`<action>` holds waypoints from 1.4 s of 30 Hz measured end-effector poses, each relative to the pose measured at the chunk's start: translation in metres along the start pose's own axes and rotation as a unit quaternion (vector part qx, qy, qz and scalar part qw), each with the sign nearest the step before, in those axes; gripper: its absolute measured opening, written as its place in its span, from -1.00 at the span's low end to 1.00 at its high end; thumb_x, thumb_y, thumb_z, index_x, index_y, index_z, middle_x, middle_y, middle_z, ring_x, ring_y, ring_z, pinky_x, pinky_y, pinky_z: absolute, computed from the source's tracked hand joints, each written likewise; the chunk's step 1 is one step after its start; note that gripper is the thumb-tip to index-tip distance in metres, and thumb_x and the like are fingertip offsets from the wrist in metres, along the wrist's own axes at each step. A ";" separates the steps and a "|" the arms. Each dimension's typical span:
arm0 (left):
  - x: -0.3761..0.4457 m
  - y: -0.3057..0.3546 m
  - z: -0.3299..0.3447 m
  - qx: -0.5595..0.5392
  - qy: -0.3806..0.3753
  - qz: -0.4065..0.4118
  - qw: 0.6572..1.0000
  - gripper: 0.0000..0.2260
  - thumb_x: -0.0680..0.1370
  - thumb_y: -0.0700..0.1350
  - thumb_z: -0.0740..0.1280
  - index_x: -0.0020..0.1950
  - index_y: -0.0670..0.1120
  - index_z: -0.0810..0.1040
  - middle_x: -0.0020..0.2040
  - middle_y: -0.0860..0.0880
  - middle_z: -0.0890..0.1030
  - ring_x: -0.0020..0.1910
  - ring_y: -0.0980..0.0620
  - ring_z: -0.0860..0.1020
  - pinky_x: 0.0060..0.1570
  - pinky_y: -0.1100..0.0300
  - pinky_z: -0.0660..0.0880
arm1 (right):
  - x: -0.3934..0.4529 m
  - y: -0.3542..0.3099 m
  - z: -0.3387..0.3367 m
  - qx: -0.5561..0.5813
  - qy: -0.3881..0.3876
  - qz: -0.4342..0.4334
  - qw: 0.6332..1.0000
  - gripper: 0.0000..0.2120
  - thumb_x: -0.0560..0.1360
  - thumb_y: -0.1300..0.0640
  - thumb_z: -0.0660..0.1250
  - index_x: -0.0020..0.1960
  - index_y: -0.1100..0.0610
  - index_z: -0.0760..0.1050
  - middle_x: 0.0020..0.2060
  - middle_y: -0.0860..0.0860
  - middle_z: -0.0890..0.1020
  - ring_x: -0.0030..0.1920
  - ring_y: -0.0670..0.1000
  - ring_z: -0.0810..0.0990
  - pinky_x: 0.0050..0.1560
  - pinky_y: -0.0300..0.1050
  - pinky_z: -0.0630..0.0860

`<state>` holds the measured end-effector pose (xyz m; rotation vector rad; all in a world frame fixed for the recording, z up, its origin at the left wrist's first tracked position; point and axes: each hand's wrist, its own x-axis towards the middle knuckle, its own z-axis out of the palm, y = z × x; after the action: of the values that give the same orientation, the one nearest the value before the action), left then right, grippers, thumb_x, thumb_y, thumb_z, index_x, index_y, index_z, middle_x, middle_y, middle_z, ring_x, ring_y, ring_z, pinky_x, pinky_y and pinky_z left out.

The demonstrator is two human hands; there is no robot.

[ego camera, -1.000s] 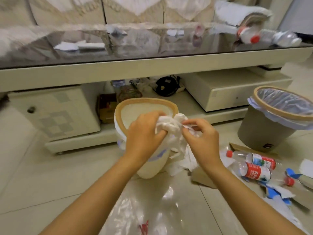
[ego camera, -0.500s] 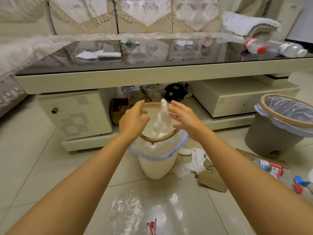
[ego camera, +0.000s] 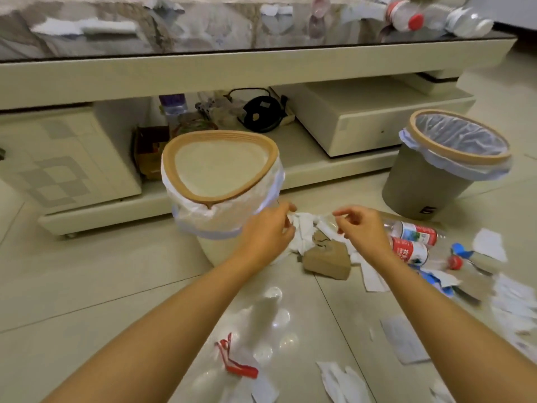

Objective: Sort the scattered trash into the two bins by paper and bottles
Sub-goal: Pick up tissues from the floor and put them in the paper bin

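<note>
A cream bin [ego camera: 186, 181] with a tan rim and white liner stands on the floor ahead of me. A grey bin [ego camera: 418, 184] with a clear liner stands to the right. Between them lies a heap of white paper scraps [ego camera: 305, 231] and a crumpled brown cardboard piece [ego camera: 328, 260]. My left hand [ego camera: 267, 231] hovers at the heap's left edge, fingers apart, fingertips at the paper. My right hand [ego camera: 360, 228] hangs over the heap, fingers loosely spread and empty. Two red-labelled plastic bottles [ego camera: 412, 242] lie just right of my right hand.
More paper scraps [ego camera: 511, 298] and a blue wrapper [ego camera: 462, 253] litter the floor at right. A clear plastic bag with red print [ego camera: 241, 365] lies near me. A low glass-topped table [ego camera: 261, 68] runs behind the bins, with bottles [ego camera: 406, 16] on its right end.
The white paper wad held one second ago was dropped into the cream bin. Both hands then came down and right, empty, to the paper heap beside the bin.
</note>
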<state>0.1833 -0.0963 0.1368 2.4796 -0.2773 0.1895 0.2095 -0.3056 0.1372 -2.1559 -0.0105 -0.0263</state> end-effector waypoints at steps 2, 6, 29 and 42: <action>0.004 -0.009 0.033 -0.009 -0.064 -0.046 0.997 -0.58 0.52 -0.07 0.35 0.37 -0.01 0.36 0.15 -0.05 0.58 0.09 -0.03 0.55 0.07 -0.02 0.52 | -0.002 0.028 0.001 -0.063 -0.020 0.010 0.998 -0.82 0.51 0.17 0.34 0.09 -0.01 0.57 -0.15 -0.05 0.62 -0.15 -0.03 0.60 -0.08 0.04 0.60; 0.014 -0.029 0.086 0.015 -0.126 -0.090 0.988 -0.34 0.44 0.06 0.44 0.46 0.01 0.24 0.37 -0.07 0.43 0.29 -0.09 0.44 0.18 0.03 0.45 | -0.001 0.064 0.011 -0.197 -0.076 0.022 0.977 -0.63 0.49 0.15 0.34 0.28 -0.02 0.47 0.11 -0.01 0.55 0.05 0.02 0.55 0.02 0.01 0.55; 0.020 -0.076 0.166 -0.021 -0.223 -0.155 0.962 -0.77 0.38 0.10 0.41 -0.04 0.05 0.57 -0.24 0.07 0.55 -0.19 -0.01 0.51 -0.18 0.11 0.48 | 0.019 0.129 0.070 -0.381 -0.197 0.038 0.903 -0.43 0.42 -0.08 0.39 0.36 -0.08 0.26 0.23 0.04 0.38 0.18 0.12 0.40 0.04 -0.03 0.44; -0.003 -0.104 0.144 -0.222 -0.171 -0.244 0.928 -0.79 0.46 -0.11 0.41 0.05 0.04 0.47 -0.20 0.03 0.49 -0.23 0.05 0.45 -0.07 0.00 0.51 | -0.008 0.122 0.052 -0.249 -0.160 0.034 0.955 -0.83 0.36 0.08 0.34 -0.06 -0.10 0.53 -0.22 -0.13 0.59 -0.23 -0.07 0.55 -0.26 -0.16 0.47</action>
<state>0.2156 -0.1024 -0.0380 2.0346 0.1496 -0.4691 0.2040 -0.3296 0.0065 -2.6402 -0.1284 0.3996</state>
